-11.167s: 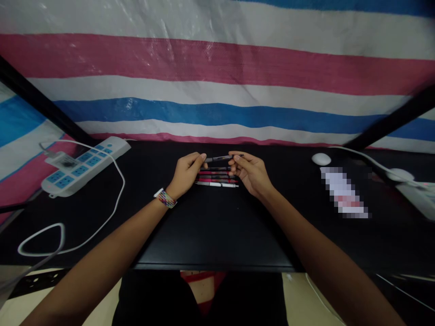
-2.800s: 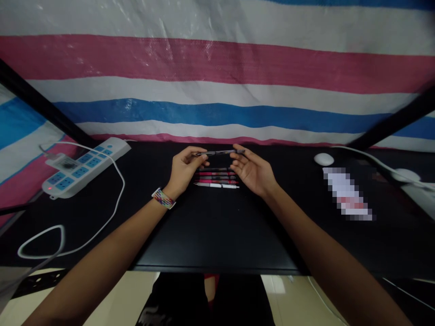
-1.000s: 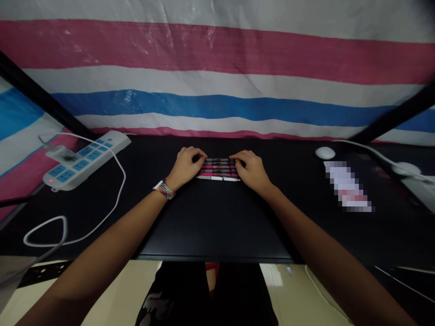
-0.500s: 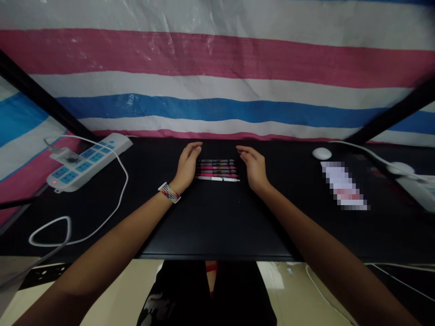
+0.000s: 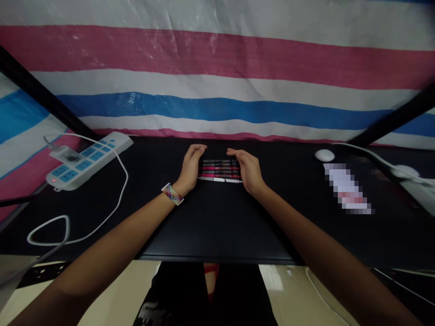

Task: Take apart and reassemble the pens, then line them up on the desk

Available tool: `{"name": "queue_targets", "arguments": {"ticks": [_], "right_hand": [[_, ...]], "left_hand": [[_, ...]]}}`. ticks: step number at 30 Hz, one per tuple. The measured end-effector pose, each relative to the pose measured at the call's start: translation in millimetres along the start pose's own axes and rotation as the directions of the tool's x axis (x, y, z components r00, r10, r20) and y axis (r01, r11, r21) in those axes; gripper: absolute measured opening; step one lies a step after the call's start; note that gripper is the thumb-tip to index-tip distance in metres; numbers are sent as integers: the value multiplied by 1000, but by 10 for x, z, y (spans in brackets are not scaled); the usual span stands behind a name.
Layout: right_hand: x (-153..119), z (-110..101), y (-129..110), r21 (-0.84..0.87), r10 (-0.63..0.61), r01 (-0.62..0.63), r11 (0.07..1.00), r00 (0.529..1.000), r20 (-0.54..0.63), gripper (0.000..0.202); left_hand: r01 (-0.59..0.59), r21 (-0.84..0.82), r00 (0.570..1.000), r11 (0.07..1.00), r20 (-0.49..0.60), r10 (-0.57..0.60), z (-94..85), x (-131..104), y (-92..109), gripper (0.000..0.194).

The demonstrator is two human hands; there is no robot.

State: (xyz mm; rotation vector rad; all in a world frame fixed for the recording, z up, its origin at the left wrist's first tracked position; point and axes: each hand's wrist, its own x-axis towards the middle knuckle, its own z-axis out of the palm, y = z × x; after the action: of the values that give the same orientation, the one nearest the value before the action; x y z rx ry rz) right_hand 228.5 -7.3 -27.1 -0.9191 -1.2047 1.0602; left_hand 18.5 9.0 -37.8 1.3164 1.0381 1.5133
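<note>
Several pens [image 5: 219, 170] lie side by side in a stack of rows on the black table, some dark and some with pink barrels. Nearest to me in the row is a white pen [image 5: 215, 179]. My left hand [image 5: 190, 168] stands on its edge at the pens' left ends, palm inward, fingers extended and slightly curved. Opposite it, my right hand [image 5: 250, 172] is at the right ends, its fingers bent inward past the far side of the row. Both palms are close against the pen ends; whether each pen is touched is hidden. Neither hand grips a pen.
On the left lies a white power strip [image 5: 90, 160] with a plug and a looping white cable [image 5: 124, 190]. To the right are a white mouse [image 5: 324, 155], a blurred-out card [image 5: 348, 188] and another white rounded object [image 5: 405, 171]. A striped sheet [image 5: 217, 86] hangs behind the table [image 5: 217, 226].
My hands have come closer together around the pens. The right hand has moved left over the pens' right ends, and the left hand has shifted slightly right.
</note>
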Motion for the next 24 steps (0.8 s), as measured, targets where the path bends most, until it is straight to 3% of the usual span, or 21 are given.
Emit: {"name": "queue_targets", "arguments": {"ticks": [3,5,7,9,13,16,21,24], "right_hand": [[-18,-15,-22,-73,-18,20,997,999,29,19],[-57,-18,-58,-230,-61,75,970,996,67,18],[-129,-2,-115,-442,-144,191,877,980,139,15],[-223,36,-187,-558,-246,357,749,932,266,10],[-370,115,-309,-513,-307,615,599,767,563,10],[-385,115,-347,-448,-307,704,551,670,676,9],[-341,59,-337,-460,-306,731,503,649,697,11],[-329,56,-347,-439,-333,747,499,633,699,6]], "left_hand": [[-10,5,1000,1000,-14,10,11,6,9,18],[-17,50,1000,999,-18,18,15,13,20,18],[-21,108,999,994,-27,24,14,16,40,19],[-19,155,999,988,-32,24,9,12,70,20],[-13,189,1000,982,-10,15,7,-21,144,21],[-28,194,1000,981,5,27,18,-52,197,20],[-99,289,995,952,27,95,20,-97,307,18],[-239,365,971,900,110,213,4,-143,421,14]]}}
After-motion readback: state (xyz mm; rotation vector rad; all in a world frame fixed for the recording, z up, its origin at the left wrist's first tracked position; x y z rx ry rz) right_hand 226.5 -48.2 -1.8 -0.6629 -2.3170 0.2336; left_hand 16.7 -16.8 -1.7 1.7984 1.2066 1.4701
